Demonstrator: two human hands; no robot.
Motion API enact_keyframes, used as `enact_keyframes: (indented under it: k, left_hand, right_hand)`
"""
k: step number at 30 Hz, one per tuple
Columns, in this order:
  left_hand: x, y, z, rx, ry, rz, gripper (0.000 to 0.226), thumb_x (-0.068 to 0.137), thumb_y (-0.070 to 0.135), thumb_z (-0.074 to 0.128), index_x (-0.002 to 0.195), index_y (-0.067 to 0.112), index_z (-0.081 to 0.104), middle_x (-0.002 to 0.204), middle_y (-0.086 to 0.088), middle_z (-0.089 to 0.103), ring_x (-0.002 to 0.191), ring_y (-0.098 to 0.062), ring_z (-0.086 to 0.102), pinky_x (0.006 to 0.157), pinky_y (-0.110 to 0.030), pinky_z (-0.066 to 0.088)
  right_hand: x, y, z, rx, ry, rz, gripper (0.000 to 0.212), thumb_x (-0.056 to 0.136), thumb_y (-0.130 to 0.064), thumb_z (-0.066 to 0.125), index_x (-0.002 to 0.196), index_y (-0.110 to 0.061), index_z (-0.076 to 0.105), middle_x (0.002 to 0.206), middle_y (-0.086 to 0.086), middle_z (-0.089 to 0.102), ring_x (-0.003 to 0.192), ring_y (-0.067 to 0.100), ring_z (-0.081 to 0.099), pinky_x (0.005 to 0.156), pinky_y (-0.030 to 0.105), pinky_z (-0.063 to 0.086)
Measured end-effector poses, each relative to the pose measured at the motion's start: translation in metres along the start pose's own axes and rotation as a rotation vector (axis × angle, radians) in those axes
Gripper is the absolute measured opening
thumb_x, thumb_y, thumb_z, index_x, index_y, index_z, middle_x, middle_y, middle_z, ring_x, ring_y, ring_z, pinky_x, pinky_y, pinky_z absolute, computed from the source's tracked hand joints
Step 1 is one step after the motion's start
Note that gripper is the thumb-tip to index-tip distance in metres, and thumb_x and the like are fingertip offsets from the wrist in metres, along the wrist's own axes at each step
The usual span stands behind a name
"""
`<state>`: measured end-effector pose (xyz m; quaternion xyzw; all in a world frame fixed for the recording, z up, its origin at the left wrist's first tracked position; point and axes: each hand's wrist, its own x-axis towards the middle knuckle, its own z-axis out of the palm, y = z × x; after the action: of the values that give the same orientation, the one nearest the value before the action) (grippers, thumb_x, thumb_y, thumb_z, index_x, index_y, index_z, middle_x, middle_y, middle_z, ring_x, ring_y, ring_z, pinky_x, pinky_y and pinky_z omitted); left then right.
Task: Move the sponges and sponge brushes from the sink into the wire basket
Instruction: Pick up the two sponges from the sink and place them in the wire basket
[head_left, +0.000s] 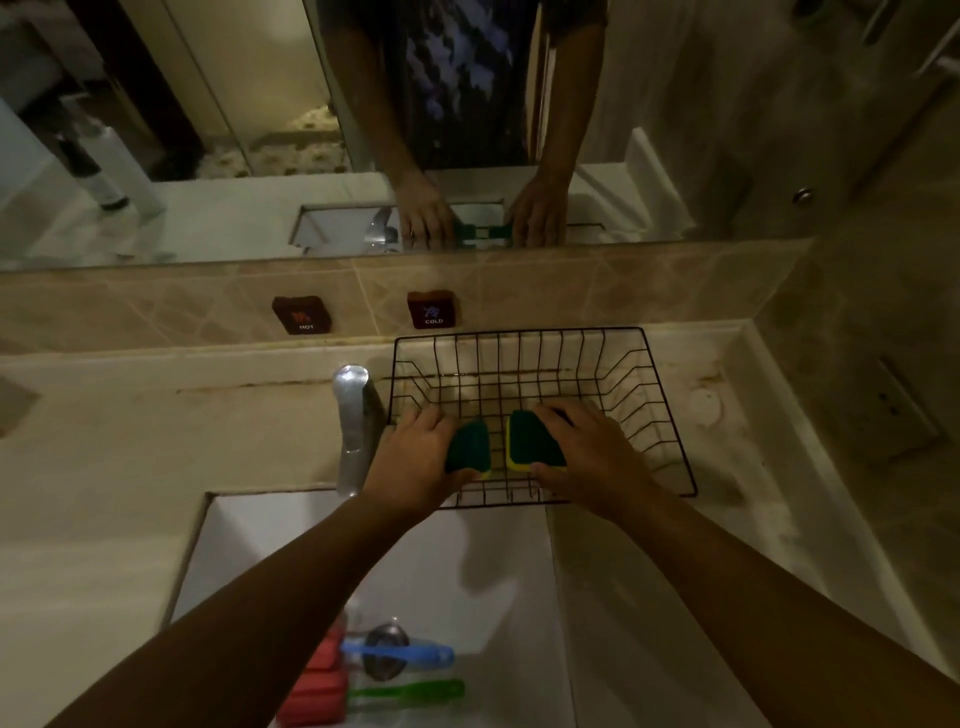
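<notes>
Dim counter: two hands, two sponges (one each) over wire basket.

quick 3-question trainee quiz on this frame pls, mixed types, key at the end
1. True or false: each hand holds a green-and-yellow sponge over the wire basket.
2. Which items remain in the sink? A) blue and green brush handles with red sponge heads B) two plates C) nothing
3. Fill in: the faucet stands to the ___ of the basket.

Key: 1 true: left hand, left sponge; right hand, right sponge. 2 A. 3 left.
</notes>
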<state>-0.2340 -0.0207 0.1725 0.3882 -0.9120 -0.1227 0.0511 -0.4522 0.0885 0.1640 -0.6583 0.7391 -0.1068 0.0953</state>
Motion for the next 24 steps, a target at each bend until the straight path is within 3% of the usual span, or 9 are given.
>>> enact_keyframes:
  k: [4,9,14,17,24]
  left_hand:
    - [0.029,-0.008,0.008,-0.026,-0.008,-0.028,0.061,0.078,0.053,0.069,0.129,0.025,0.051,0.12,0.002,0.054,0.109,-0.016,0.045,0.092,-0.037,0.045]
    - [0.059,-0.013,0.021,-0.105,-0.051,-0.074,0.067,0.076,0.052,0.071,0.132,0.023,0.048,0.13,-0.002,0.053,0.121,-0.022,0.045,0.098,-0.041,0.046]
    - [0.075,-0.015,0.037,-0.06,-0.042,-0.071,0.064,0.079,0.051,0.069,0.133,0.024,0.047,0.131,-0.001,0.05,0.12,-0.021,0.044,0.101,-0.039,0.038]
    - [0.082,-0.009,0.046,-0.046,-0.08,-0.073,0.066,0.081,0.053,0.065,0.137,0.024,0.042,0.132,-0.002,0.046,0.123,-0.023,0.042,0.103,-0.045,0.041]
    - [0.1,-0.017,0.056,-0.062,-0.161,-0.124,0.075,0.082,0.05,0.067,0.145,0.026,0.035,0.143,-0.001,0.039,0.132,-0.023,0.035,0.108,-0.043,0.036]
  right_hand:
    - [0.025,0.015,0.012,-0.002,-0.017,-0.02,0.077,0.081,-0.051,0.064,0.144,-0.017,0.036,0.137,0.008,0.045,0.12,0.026,0.044,0.095,0.044,0.047]
    - [0.052,0.029,0.027,-0.023,-0.005,-0.024,0.076,0.079,-0.048,0.066,0.143,-0.017,0.038,0.138,0.007,0.047,0.123,0.028,0.045,0.098,0.045,0.045]
    - [0.078,0.043,0.039,-0.028,-0.105,0.006,0.082,0.083,-0.051,0.064,0.149,-0.021,0.025,0.148,0.004,0.034,0.133,0.028,0.033,0.104,0.043,0.039]
    - [0.085,0.051,0.046,-0.016,-0.113,0.015,0.081,0.082,-0.048,0.067,0.148,-0.023,0.025,0.147,0.001,0.033,0.131,0.027,0.035,0.104,0.043,0.04]
    - [0.095,0.061,0.052,0.03,-0.069,-0.002,0.076,0.08,-0.046,0.069,0.143,-0.022,0.034,0.142,0.004,0.04,0.125,0.027,0.041,0.099,0.047,0.043]
